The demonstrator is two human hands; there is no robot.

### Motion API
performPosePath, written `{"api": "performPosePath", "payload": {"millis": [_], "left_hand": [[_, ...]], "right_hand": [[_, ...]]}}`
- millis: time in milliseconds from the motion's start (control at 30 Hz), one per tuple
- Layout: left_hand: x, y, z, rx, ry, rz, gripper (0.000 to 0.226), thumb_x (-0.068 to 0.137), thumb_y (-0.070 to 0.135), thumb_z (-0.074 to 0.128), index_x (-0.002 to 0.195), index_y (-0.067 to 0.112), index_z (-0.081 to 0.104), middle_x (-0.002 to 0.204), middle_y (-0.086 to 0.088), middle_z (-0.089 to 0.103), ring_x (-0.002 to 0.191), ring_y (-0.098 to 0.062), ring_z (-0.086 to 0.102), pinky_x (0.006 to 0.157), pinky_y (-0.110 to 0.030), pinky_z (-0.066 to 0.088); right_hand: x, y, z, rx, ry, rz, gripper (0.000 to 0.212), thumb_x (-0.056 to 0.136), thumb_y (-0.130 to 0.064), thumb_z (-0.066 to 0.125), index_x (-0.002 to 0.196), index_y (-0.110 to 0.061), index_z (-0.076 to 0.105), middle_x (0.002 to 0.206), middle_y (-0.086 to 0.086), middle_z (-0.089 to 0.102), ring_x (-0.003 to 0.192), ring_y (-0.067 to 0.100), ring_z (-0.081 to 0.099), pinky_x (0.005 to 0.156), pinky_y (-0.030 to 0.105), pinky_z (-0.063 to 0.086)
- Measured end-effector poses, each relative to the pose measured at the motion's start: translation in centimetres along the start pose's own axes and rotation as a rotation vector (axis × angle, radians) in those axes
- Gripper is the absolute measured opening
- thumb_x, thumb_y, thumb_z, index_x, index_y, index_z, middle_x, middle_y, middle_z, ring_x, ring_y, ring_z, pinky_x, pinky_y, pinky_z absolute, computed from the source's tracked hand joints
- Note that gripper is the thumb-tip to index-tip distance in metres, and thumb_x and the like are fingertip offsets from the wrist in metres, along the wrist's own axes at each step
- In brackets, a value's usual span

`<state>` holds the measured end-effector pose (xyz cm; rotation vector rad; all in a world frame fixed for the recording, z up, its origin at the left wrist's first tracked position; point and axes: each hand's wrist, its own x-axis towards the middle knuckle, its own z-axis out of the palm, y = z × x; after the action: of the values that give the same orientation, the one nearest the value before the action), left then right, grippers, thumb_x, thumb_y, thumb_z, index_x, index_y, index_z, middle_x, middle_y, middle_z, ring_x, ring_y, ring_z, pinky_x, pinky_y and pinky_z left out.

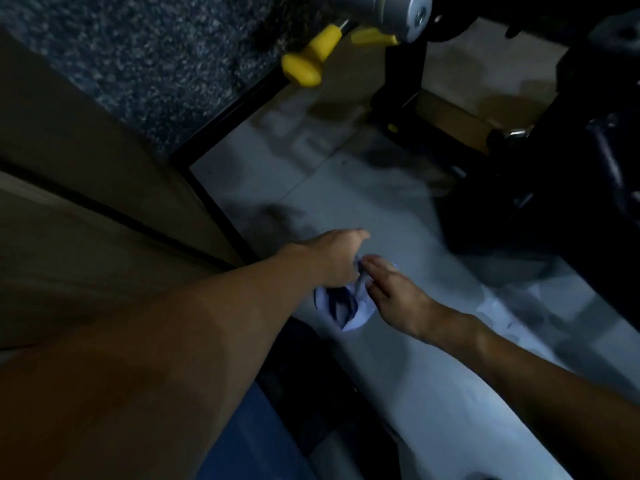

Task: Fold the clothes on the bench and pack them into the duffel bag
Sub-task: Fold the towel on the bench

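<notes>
Gripping cloth (360, 311) (left hand (334, 259), right hand (394, 294)).

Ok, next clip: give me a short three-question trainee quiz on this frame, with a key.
1. True or false: the left hand and the right hand both touch the small cloth.
2. What colour are the knobs at the top of the picture? A red, B yellow, C green.
3. Fill in: the small cloth is not folded flat but ____ between the hands.
Key: 1 true; 2 B; 3 bunched.
</notes>
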<state>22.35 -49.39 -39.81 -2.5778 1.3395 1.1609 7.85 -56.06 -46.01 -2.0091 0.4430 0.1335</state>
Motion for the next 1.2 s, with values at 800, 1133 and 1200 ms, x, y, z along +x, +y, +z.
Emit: {"api": "performPosePath", "payload": {"millis": [800, 1133, 1200], "left_hand": [[-32.7, 5.4, -12.6, -0.664, 0.840, 0.530, 0.018, 0.094, 0.013, 0.065, 0.112, 0.015, 0.061, 0.093, 0.005, 0.066, 0.085, -0.006, 0.062, 0.076, -0.021, 0.049], [-50.6, -0.7, -8.9, -0.443, 1.030, 0.477, 0.012, 0.096, 0.011, 0.063, 0.102, 0.021, 0.064, 0.093, 0.009, 0.067, 0.085, 0.003, 0.059, 0.080, -0.012, 0.046], [-54.7, -2.0, -6.4, -0.417, 1.019, 0.446, 0.012, 0.094, 0.014, 0.065, 0.105, 0.019, 0.064, 0.093, 0.009, 0.067, 0.084, 0.004, 0.059, 0.079, -0.011, 0.046]], "right_hand": [[-17.6, -27.4, -7.0, 0.059, 0.546, -0.278, 0.028, 0.089, -0.020, 0.065, 0.073, -0.004, 0.049, 0.061, -0.005, 0.043, 0.056, 0.004, 0.037, 0.052, 0.023, 0.034], [-25.4, -37.9, 1.8, 0.001, 0.577, -0.492, 0.025, 0.088, -0.017, 0.065, 0.070, -0.009, 0.050, 0.060, -0.006, 0.042, 0.057, 0.005, 0.035, 0.054, 0.025, 0.032], [-28.1, -39.0, 4.7, 0.034, 0.549, -0.526, 0.023, 0.087, -0.017, 0.063, 0.071, -0.007, 0.051, 0.062, -0.001, 0.046, 0.060, 0.007, 0.038, 0.056, 0.029, 0.036]]}}
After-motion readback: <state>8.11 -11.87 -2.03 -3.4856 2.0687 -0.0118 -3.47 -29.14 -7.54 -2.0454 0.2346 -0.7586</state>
